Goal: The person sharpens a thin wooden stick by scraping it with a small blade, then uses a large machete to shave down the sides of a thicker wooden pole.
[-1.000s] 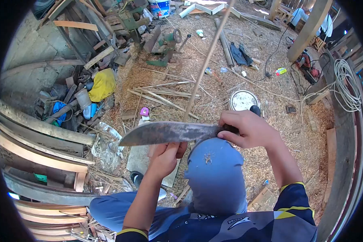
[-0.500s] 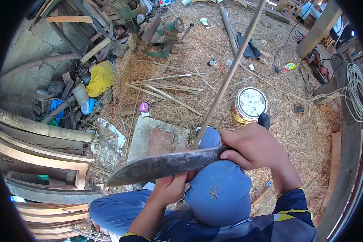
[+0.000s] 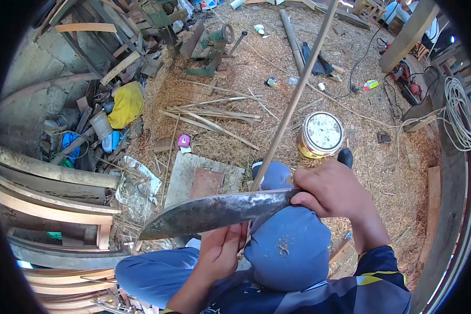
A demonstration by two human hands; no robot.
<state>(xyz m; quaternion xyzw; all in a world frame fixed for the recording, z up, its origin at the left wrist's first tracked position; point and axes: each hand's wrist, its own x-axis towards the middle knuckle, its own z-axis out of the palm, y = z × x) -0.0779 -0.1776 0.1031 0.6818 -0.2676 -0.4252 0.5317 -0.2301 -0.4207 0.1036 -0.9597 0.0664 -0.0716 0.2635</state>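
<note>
A broad dark blade [image 3: 214, 213] lies across the view above my knee, its tip pointing left. My right hand [image 3: 332, 189] is wrapped round its handle end, which the fingers mostly hide. Behind the blade rises a long thin wooden strip [image 3: 296, 94], slanting up to the top edge. My left hand [image 3: 220, 251] is below the blade, near the strip's lower end; its fingertips are partly hidden, so what they grip cannot be made out. Small shavings [image 3: 283, 246] rest on my raised knee [image 3: 293, 261].
A paint bucket [image 3: 323, 134] stands beyond my right hand. Loose strips [image 3: 214, 112], a flat board [image 3: 186, 175] and a pink tape measure [image 3: 183, 140] lie ahead. Curved timber [image 3: 52, 204] is stacked left; a green metal machine [image 3: 209, 49] stands farther off.
The blade's face has turned more into view. My left hand has shifted slightly right and down, and the strip's upper part has moved slightly left in view.
</note>
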